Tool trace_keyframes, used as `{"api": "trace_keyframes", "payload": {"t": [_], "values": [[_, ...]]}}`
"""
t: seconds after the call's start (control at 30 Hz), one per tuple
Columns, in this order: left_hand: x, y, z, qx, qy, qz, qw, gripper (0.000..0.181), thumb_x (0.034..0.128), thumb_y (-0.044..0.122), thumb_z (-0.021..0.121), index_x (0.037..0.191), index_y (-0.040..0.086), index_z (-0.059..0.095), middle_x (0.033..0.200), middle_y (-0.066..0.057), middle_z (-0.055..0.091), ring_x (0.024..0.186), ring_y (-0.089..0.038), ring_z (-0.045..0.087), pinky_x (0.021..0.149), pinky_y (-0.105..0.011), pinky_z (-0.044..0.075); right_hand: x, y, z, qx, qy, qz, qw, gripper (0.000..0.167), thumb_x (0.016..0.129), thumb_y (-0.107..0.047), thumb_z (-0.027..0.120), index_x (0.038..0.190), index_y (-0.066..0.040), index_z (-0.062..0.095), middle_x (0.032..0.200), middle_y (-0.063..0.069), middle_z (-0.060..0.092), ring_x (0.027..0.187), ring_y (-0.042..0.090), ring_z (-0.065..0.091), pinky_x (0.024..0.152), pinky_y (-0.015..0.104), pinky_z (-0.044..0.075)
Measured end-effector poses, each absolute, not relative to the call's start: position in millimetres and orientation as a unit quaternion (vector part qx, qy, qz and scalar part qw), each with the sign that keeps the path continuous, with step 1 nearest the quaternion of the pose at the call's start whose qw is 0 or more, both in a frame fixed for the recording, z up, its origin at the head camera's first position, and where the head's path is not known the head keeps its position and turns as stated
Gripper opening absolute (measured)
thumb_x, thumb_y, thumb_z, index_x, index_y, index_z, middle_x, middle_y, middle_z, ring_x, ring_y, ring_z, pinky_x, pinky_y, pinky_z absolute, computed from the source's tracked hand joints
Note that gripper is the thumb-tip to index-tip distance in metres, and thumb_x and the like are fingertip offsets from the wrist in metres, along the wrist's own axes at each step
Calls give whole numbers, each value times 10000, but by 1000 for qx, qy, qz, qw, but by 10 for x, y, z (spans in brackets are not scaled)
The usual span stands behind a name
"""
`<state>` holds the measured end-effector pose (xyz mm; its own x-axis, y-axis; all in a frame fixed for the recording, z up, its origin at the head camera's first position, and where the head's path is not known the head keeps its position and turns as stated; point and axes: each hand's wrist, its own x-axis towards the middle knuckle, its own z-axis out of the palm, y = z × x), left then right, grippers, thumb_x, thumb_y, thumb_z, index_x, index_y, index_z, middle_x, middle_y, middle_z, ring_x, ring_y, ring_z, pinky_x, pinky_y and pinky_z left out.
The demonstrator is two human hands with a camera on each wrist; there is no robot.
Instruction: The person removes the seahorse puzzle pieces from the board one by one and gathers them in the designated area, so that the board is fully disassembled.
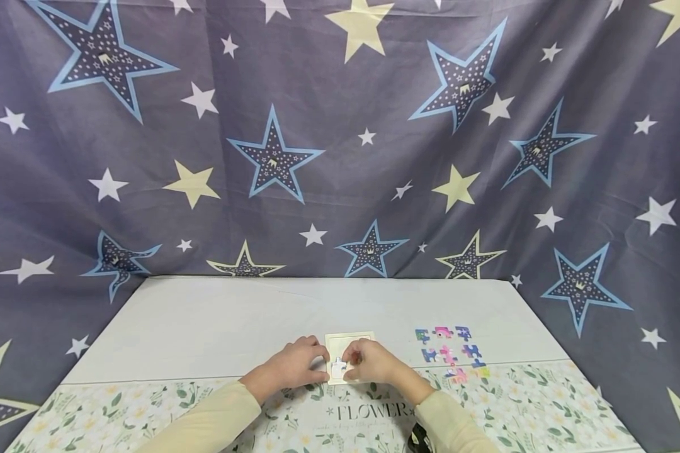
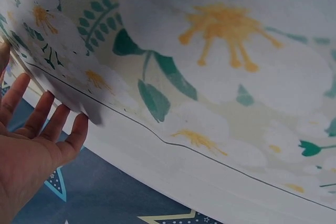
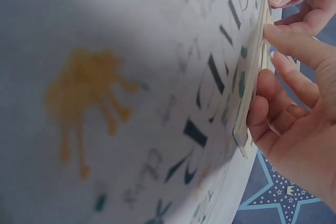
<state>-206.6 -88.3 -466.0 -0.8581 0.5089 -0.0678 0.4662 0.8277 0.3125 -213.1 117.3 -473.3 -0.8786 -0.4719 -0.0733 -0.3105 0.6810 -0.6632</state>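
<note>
A shallow pale wooden puzzle tray [image 1: 334, 340] lies at the front middle of the table, seen nearly edge-on as a tray [image 3: 252, 85] in the right wrist view. In its lower left part is a whitish jigsaw piece [image 1: 338, 367]. My right hand [image 1: 372, 361] reaches over the tray and pinches the piece's right side between thumb and forefinger. Against the tray's left edge rests my left hand [image 1: 298, 363], thumb and forefinger apart. Its fingers [image 2: 39, 116] look loosely bent in the left wrist view. The right hand hides part of the tray.
Several colourful jigsaw pieces [image 1: 446, 354] lie spread out to the right of the tray. A floral cloth [image 1: 141, 409] with lettering covers the table's front; the white tabletop [image 1: 232, 308] continues behind. A star-patterned curtain [image 1: 317, 157] hangs at the back. Something black [image 1: 419, 438] shows beside the right sleeve.
</note>
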Motion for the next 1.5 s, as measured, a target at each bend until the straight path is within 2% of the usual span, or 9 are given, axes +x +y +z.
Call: {"api": "trace_keyframes", "payload": {"t": [0.23, 0.57, 1.1, 1.5], "values": [[-2067, -883, -4656, 256, 953, 144, 73, 320, 812, 461, 675, 1037, 235, 646, 981, 38, 540, 901, -125, 503, 858, -449, 471, -2102, 1163, -4728, -219, 892, -372, 133, 279, 740, -36, 754, 954, -100, 588, 791, 10, 574, 649, 87, 499, 589, 223, 422], [-2083, -885, -4684, 260, 953, 139, 63, 310, 813, 460, 677, 1029, 239, 649, 978, 38, 542, 891, -123, 498, 833, -433, 474, -2099, 1141, -4723, -217, 894, -370, 130, 295, 758, 2, 721, 1004, -99, 594, 750, -57, 569, 640, 60, 516, 589, 194, 448], [-2102, -884, -4696, 273, 949, 144, 60, 307, 808, 441, 693, 1018, 221, 648, 965, 23, 539, 872, -132, 496, 791, -434, 467, -2087, 1104, -4719, -208, 900, -363, 121, 273, 763, -21, 725, 1003, -80, 609, 728, -55, 555, 622, 56, 502, 559, 189, 434], [-2089, -877, -4683, 260, 953, 141, 70, 326, 813, 471, 674, 1035, 234, 645, 985, 34, 544, 899, -122, 501, 834, -431, 472, -2080, 1165, -4710, -215, 898, -364, 120, 277, 762, -60, 736, 1010, -76, 613, 726, -50, 556, 599, 60, 499, 529, 189, 429]]}}
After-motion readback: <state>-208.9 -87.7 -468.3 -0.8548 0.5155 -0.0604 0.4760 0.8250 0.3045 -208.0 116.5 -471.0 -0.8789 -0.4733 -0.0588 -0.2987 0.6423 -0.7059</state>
